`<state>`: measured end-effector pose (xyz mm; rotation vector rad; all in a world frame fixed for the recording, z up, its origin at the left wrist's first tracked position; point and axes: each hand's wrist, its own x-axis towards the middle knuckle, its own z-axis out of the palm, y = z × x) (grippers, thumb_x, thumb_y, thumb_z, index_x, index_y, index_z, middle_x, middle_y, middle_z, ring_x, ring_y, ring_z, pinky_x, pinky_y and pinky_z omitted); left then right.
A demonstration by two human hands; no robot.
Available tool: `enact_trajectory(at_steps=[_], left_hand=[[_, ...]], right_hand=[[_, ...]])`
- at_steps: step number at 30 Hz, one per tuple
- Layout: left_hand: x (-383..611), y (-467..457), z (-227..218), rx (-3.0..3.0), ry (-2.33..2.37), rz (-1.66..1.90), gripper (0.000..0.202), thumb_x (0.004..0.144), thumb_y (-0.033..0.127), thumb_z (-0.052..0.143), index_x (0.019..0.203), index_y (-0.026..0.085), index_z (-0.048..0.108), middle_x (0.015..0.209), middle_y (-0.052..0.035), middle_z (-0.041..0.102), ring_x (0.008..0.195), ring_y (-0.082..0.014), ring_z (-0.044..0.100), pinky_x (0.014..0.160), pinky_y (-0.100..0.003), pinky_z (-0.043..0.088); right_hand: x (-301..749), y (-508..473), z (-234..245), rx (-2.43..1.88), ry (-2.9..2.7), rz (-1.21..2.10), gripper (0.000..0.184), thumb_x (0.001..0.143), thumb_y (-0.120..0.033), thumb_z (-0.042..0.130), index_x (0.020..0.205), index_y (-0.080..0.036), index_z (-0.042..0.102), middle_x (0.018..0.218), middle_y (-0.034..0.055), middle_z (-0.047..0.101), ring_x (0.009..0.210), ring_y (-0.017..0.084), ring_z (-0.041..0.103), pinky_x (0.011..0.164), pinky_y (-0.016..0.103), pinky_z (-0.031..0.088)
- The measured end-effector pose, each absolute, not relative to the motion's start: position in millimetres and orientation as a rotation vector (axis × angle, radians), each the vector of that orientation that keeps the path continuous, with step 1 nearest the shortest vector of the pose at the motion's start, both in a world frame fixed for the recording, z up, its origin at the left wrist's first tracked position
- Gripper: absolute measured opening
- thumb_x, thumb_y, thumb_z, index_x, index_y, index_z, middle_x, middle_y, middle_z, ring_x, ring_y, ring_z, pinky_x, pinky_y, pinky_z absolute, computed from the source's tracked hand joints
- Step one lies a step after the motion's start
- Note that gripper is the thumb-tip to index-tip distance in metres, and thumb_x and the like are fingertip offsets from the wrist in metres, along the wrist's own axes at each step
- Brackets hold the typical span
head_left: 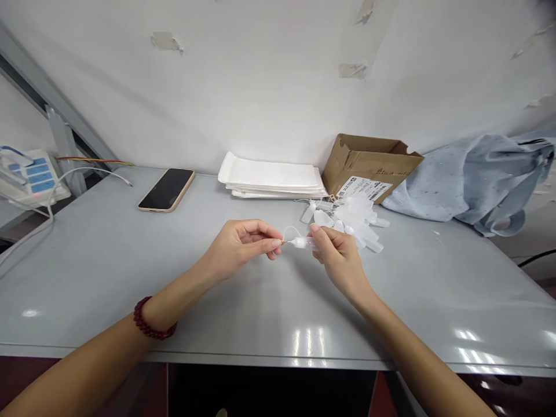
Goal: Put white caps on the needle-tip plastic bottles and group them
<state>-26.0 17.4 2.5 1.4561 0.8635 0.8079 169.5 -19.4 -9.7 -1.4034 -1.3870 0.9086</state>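
Above the middle of the table, a small needle-tip squeeze bottle lies sideways between my hands. It has a white collar, and a thin metal needle points left. My right hand is closed round the translucent body, hiding most of it. Thumb and fingers of my left hand pinch the needle's far end, where a small cap may be hidden. A thin pale loop arches from the collar toward those fingers. Just behind my right hand lies a pile of similar translucent bottles, some with loops and caps showing.
Behind the pile stands an open cardboard box, with stacked white envelopes to its left. A phone and a white cable lie on the left. Light blue cloth is heaped at right on the grey table.
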Motion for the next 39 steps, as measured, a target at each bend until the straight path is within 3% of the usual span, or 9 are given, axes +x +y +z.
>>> enact_trajectory(at_steps=[15, 39], left_hand=[[-21, 13, 1, 1.497, 0.953, 0.903, 0.01, 0.074, 0.025, 0.069, 0.075, 0.015, 0.07, 0.07, -0.0022, 0.066, 0.065, -0.0143, 0.062, 0.067, -0.027, 0.054], [-19, 11, -9, 1.649, 0.869, 0.946, 0.01, 0.078, 0.017, 0.066, 0.077, 0.016, 0.056, 0.071, 0.0016, 0.061, 0.066, -0.0098, 0.062, 0.067, -0.023, 0.054]], right_hand=[[165, -22, -18, -1.409, -1.474, 0.681, 0.045, 0.092, -0.047, 0.041, 0.059, -0.018, 0.047, 0.053, -0.0038, 0.03, 0.05, 0.009, 0.028, 0.048, 0.026, 0.022], [166, -19, -20, -1.328, -1.654, 0.508, 0.044, 0.091, -0.033, 0.041, 0.053, -0.02, 0.025, 0.05, -0.0056, 0.021, 0.047, 0.007, 0.02, 0.045, 0.025, 0.018]])
